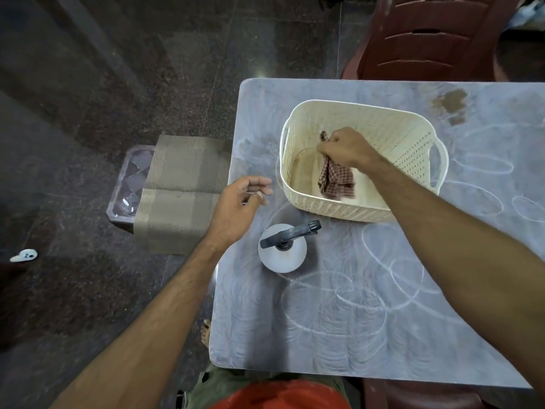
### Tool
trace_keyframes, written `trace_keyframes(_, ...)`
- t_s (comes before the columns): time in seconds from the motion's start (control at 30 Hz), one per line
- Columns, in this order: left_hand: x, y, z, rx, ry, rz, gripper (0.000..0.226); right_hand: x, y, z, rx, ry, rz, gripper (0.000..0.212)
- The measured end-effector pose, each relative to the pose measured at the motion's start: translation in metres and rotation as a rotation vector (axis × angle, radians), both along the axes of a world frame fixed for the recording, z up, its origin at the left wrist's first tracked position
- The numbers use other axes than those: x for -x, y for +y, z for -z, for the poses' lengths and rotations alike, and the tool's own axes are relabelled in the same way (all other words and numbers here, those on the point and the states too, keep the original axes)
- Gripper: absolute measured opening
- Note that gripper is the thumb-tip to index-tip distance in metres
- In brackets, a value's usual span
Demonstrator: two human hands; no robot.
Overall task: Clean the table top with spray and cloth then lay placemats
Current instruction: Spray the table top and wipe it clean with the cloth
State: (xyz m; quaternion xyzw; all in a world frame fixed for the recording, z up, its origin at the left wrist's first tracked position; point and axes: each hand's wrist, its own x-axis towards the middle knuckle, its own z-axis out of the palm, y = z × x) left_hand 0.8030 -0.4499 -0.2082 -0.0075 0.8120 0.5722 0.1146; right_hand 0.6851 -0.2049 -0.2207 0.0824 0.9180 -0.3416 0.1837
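Note:
My right hand (343, 149) grips a red-and-white checked cloth (336, 180) inside a cream perforated basket (392, 134) on the grey table top (339, 320). The cloth hangs down from my fist over the basket floor. A grey spray bottle (283, 249) with a black trigger head stands upright on the table near the basket's front corner. My left hand (240, 208) hovers over the table's left edge with relaxed fingers, holding nothing, just left of the bottle. Folded brown placemats (180, 190) lie on a low stand beside the table on the left.
White chalk-like loops and a brown stain (451, 104) mark the table top. A dark red plastic chair (424, 36) stands behind the table's far edge. A clear-topped stool (129, 184) holds the placemats. A small white object (23, 255) lies on the dark floor.

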Motion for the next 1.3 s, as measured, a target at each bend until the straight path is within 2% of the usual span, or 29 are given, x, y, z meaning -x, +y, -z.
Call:
trace_keyframes(0.13, 0.003, 0.011, -0.028, -0.061, 0.040, -0.026, 0.026, -0.021, 0.023, -0.032, 0.348, 0.143, 0.133, 0.024)
trace_keyframes(0.23, 0.009, 0.029, -0.052, -0.079, 0.067, -0.056, 0.021, -0.044, 0.023, -0.053, 0.462, 0.268, 0.168, 0.026)
trace_keyframes(0.37, 0.016, 0.063, -0.083, -0.049, 0.015, 0.000, 0.013, -0.072, 0.011, -0.087, 0.491, 0.435, 0.158, 0.022)
trace_keyframes(0.47, 0.020, 0.085, -0.107, -0.111, -0.139, 0.004, 0.031, -0.094, 0.002, -0.108, 0.455, 0.542, 0.111, 0.011)
trace_keyframes(0.57, 0.017, 0.094, -0.124, -0.140, -0.188, 0.028, 0.054, -0.122, -0.003, -0.119, 0.374, 0.589, -0.021, 0.006)
trace_keyframes(0.67, 0.007, 0.095, -0.129, -0.106, -0.198, 0.089, 0.054, -0.146, -0.002, -0.117, 0.314, 0.543, -0.129, 0.011)
trace_keyframes(0.77, -0.001, 0.098, -0.122, -0.045, -0.190, 0.089, 0.029, -0.158, 0.003, -0.109, 0.362, 0.514, -0.141, 0.004)
trace_keyframes(0.8, -0.004, 0.098, -0.118, -0.015, -0.158, 0.092, 0.026, -0.160, 0.005, -0.107, 0.462, 0.486, -0.051, 0.006)
trace_keyframes(0.9, -0.019, 0.101, -0.114, 0.225, 0.040, 0.190, 0.028, -0.166, 0.011, -0.108, 0.810, 0.302, 0.444, 0.018)
trace_keyframes(0.97, -0.030, 0.107, -0.116, 0.368, 0.176, 0.265, 0.027, -0.169, 0.016, -0.104, 0.878, 0.148, 0.618, 0.028)
trace_keyframes(1.1, -0.055, 0.124, -0.116, 0.495, 0.267, 0.446, 0.020, -0.183, 0.011, -0.099, 0.994, -0.048, 0.569, 0.045)
trace_keyframes(1.23, -0.083, 0.135, -0.105, 0.594, 0.326, 0.523, 0.016, -0.189, 0.004, -0.103, 1.323, -0.022, 0.612, 0.043)
trace_keyframes(1.3, -0.091, 0.135, -0.099, 0.600, 0.347, 0.517, 0.018, -0.192, 0.002, -0.098, 1.337, -0.035, 0.654, 0.047)
